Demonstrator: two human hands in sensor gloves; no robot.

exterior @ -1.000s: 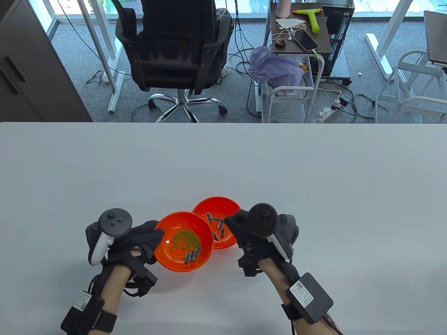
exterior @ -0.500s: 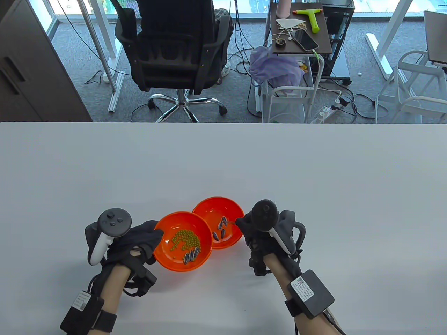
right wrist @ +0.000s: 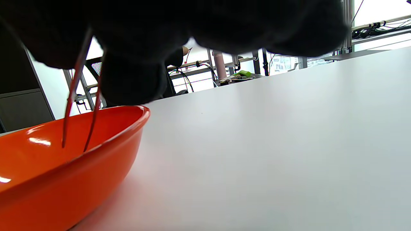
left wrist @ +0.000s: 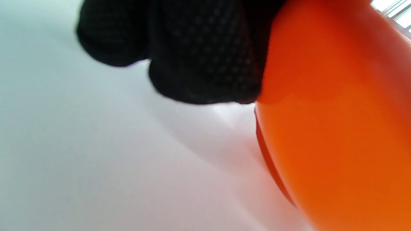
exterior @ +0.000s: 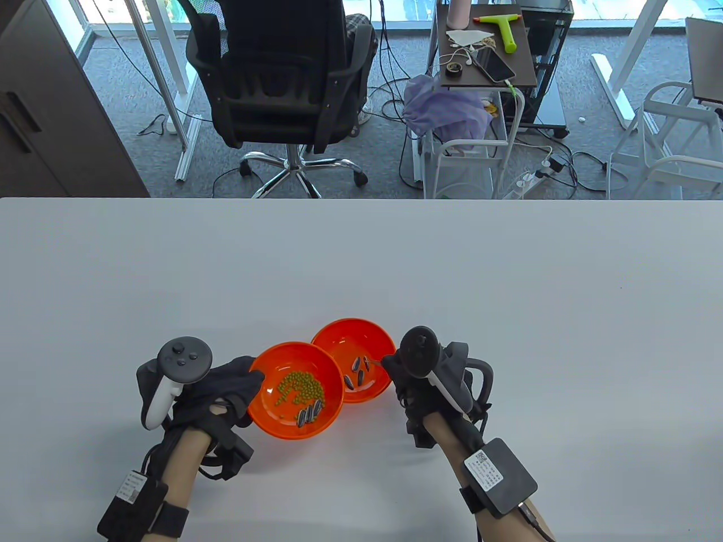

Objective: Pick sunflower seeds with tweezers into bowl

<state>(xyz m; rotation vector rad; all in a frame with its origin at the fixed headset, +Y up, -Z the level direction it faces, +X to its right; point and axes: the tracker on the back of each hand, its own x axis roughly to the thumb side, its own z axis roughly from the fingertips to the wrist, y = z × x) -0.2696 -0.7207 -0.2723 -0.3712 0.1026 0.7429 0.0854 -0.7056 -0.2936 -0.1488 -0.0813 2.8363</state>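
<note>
Two orange bowls touch near the table's front. The near bowl (exterior: 271,406) holds green beans (exterior: 299,389) and a few sunflower seeds (exterior: 310,413). My left hand (exterior: 248,381) grips its left rim; its gloved fingers (left wrist: 199,64) lie against the bowl's wall (left wrist: 337,128). The far bowl (exterior: 353,333) holds a few sunflower seeds (exterior: 358,370). My right hand (exterior: 390,364) sits at its right rim and holds thin metal tweezers (exterior: 374,359). In the right wrist view the tweezers (right wrist: 77,96) point down into that bowl (right wrist: 64,179), tips apart with nothing between them.
The white table (exterior: 508,310) stretches wide around the bowls. Beyond its far edge stand an office chair (exterior: 282,73) and a cart (exterior: 486,51) with small items.
My right hand drew back to the right, from over the far bowl's middle to its right rim. A seed that moved with the tweezer tips now lies among the others. The left hand stayed still.
</note>
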